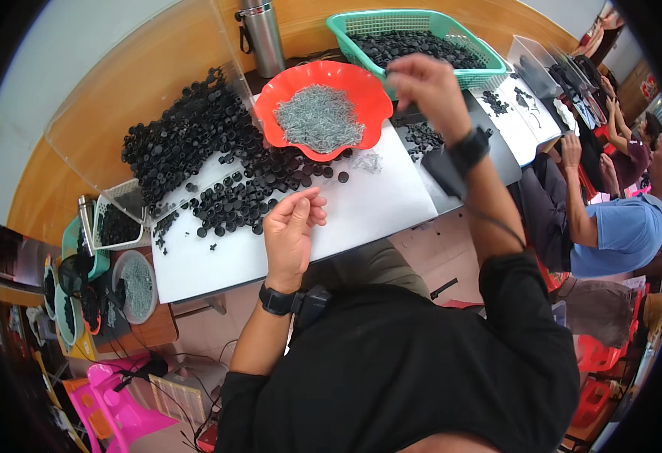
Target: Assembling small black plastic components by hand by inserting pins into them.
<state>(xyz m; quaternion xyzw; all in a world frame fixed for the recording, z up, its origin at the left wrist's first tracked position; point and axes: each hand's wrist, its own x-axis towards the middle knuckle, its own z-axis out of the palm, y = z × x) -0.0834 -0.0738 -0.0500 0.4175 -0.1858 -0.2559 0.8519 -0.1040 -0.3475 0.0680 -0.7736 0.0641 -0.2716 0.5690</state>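
My left hand (291, 235) is closed over the front of the white tabletop (376, 211), thumb pressed to curled fingers; whatever it pinches is too small to make out. Just beyond it lie loose round black caps (229, 204), which rise at the left into a big pile of small black parts (187, 143). My right hand (426, 89) is raised by the near rim of a green basket (489, 78) of black parts. Its fingers are drawn together and slightly blurred, with any held thing hidden. Between the hands and farther back, a red scalloped bowl (380, 106) holds many thin silvery metal pieces (319, 118).
A clear plastic panel (149, 83) leans over the pile. Behind the bowl stands a steel flask (261, 38). A small clear plastic bag (367, 161) lies beside the bowl. At the left are a white basket (140, 189) and a tub of metal pieces (136, 287). Other people sit at the right.
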